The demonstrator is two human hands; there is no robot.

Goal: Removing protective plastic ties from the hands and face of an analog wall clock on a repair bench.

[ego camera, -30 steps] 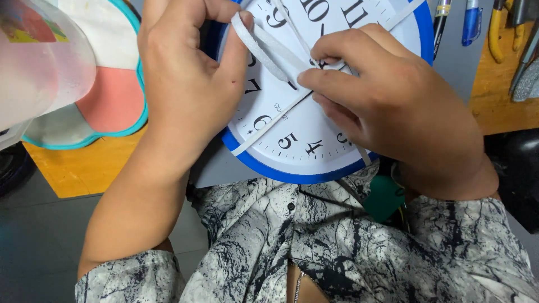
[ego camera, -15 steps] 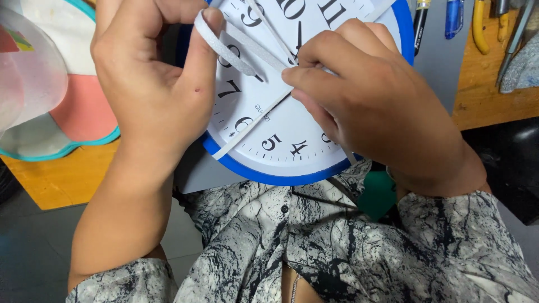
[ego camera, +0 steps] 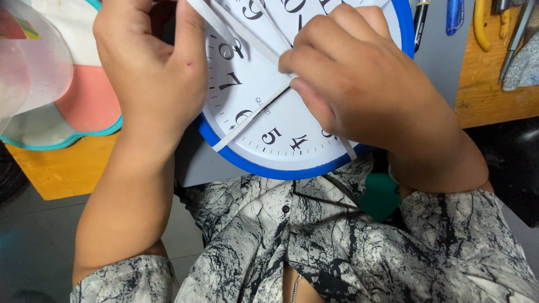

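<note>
The round wall clock (ego camera: 269,112), white-faced and blue-rimmed, lay on the tabletop before the person. The left hand (ego camera: 151,73) clasped its left rim; the right hand (ego camera: 359,95) pinched a white strip (ego camera: 252,115) against the dial. Apparently mid-strapping, pulling taut seemed next. Since before, the hands had slid higher up the clock.

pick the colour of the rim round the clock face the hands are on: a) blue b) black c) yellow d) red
a: the round wall clock has a white face with a blue rim showing along its lower edge, between the left hand and the right hand.
</note>
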